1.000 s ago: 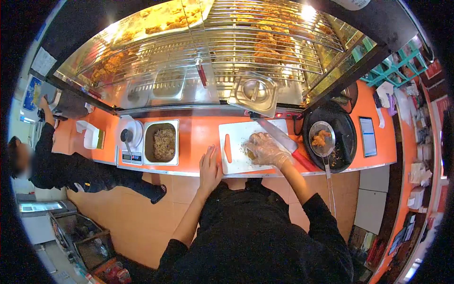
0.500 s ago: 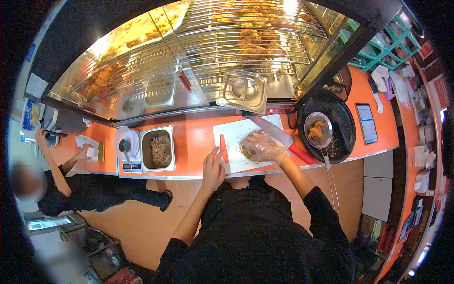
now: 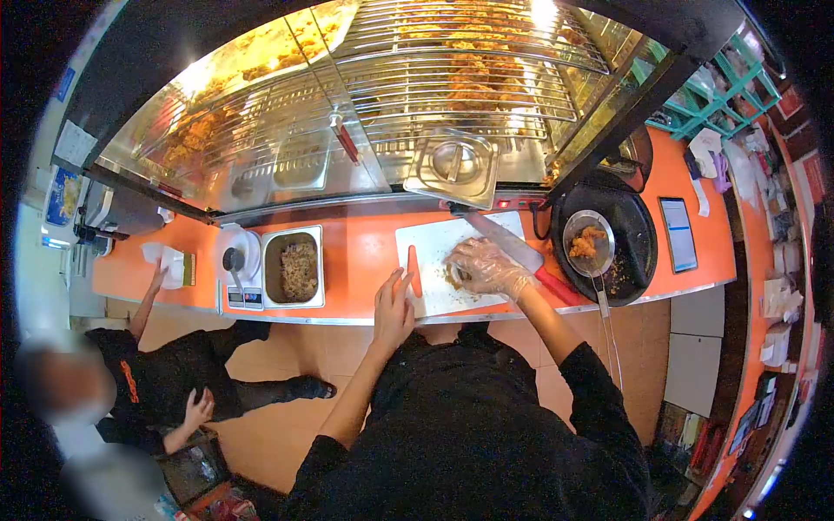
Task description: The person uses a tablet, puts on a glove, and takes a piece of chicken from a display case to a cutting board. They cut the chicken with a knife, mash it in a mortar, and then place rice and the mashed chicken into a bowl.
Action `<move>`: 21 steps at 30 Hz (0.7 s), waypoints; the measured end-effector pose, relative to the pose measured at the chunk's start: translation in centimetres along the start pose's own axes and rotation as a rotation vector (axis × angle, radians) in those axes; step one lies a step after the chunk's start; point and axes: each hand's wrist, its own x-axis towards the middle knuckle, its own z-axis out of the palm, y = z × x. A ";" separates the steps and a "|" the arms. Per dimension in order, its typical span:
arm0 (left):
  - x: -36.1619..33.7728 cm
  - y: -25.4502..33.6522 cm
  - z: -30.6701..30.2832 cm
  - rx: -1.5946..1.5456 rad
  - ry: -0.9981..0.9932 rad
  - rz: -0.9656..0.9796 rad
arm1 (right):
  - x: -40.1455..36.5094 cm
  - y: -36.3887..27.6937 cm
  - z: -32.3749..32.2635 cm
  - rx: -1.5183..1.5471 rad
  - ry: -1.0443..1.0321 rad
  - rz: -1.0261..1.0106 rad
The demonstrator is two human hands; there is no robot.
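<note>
A white cutting board (image 3: 437, 247) lies on the orange counter in front of me, with an elongated slot near its left side. My left hand (image 3: 395, 314) is bare, its fingers stretched out and touching the board's lower left corner. In a clear plastic glove, my right hand (image 3: 491, 267) curls its fingers down over brown crumbs (image 3: 453, 276) of chopped food; the palm hides most of them. Just beyond that hand, a broad knife (image 3: 508, 243) with a red handle rests diagonally across the board's right part.
A strainer (image 3: 589, 245) with fried pieces sits over a black pan (image 3: 641, 234) at right. Left stand a steel tub (image 3: 297, 267) of minced food and a scale (image 3: 245, 297). The glass warmer with a lidded steel pan (image 3: 452, 165) borders the back. A co-worker (image 3: 174, 373) stands left.
My right hand has drawn its fingers in more tightly over the crumbs. My left hand stays by the board. The co-worker at left has turned and lowered one arm away from the counter.
</note>
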 end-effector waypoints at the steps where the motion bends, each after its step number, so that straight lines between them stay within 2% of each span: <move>1: 0.0 0.0 0.1 -0.007 -0.003 -0.008 | -0.1 0.2 0.2 0.016 -0.003 -0.011; 5: 0.0 0.1 0.1 0.006 0.007 -0.002 | -0.3 0.5 0.5 0.035 0.017 0.003; 7: -0.1 0.2 0.0 -0.007 0.004 -0.002 | -0.4 -0.4 -0.8 0.016 -0.084 0.034; 16: -0.3 0.0 0.5 0.012 0.012 -0.010 | -0.4 0.0 1.1 0.115 -0.137 0.092; 21: -0.4 -0.1 0.5 -0.007 0.027 -0.022 | 0.0 -0.2 1.0 0.112 -0.118 0.097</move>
